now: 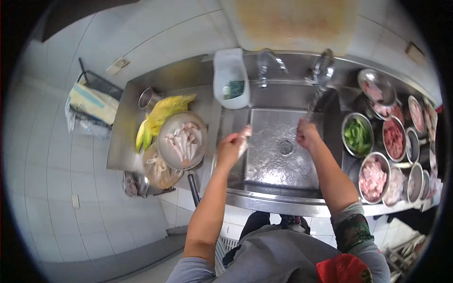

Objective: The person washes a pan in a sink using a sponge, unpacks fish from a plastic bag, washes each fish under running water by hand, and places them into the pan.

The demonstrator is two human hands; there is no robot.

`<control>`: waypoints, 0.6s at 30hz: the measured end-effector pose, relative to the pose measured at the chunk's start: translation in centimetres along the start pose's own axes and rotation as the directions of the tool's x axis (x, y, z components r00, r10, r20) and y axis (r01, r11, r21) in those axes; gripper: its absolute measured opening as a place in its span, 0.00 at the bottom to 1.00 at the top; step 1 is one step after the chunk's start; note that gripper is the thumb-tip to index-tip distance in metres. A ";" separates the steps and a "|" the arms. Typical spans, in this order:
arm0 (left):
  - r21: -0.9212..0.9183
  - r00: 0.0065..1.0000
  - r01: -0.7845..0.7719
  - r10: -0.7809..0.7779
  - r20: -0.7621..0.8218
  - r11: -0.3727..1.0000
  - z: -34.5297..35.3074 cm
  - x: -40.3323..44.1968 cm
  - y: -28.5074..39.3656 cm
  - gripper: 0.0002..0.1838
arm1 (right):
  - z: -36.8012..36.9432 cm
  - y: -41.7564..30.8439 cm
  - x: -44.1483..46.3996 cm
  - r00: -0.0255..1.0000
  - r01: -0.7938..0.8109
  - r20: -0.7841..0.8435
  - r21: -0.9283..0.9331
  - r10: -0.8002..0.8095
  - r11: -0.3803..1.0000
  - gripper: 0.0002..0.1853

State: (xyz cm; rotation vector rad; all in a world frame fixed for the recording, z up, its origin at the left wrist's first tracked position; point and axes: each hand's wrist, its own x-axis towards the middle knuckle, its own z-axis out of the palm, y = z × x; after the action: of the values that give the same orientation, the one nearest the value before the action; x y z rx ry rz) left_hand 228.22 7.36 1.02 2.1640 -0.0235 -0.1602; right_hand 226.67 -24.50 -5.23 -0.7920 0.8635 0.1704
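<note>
My left hand [229,151] is over the left edge of the sink [283,183], its fingers closed on a pale, long piece of meat [244,141]. My right hand [307,134] is closed in a fist under the running water [312,104] from the right tap [323,70]. Whether that fist holds anything is hidden. A layer of rippling water covers the sink floor around the drain. Left of my left hand, a round plate [201,137] holds several similar pale, long pieces of meat [183,144].
Metal bowls crowd the right counter, with green peppers [357,137], pink meat pieces [373,179] and red meat [393,138]. A white plastic container [230,66] stands behind the sink beside a second tap [264,70]. Yellow bags [165,111] and a tied bag [158,165] lie left.
</note>
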 end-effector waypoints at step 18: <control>0.176 0.917 0.400 -0.393 -0.072 0.900 -17.8 -12.1 -18.9 0.21 | 0.0 0.0 0.8 1.000 -0.030 0.001 -0.091 0.031 0.995 0.17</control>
State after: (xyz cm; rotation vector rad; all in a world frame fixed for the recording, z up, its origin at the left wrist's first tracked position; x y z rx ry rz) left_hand 217.63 33.58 -3.46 2.3371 0.4437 -0.3671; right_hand 227.18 -24.60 -5.78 -0.8641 0.8702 0.2392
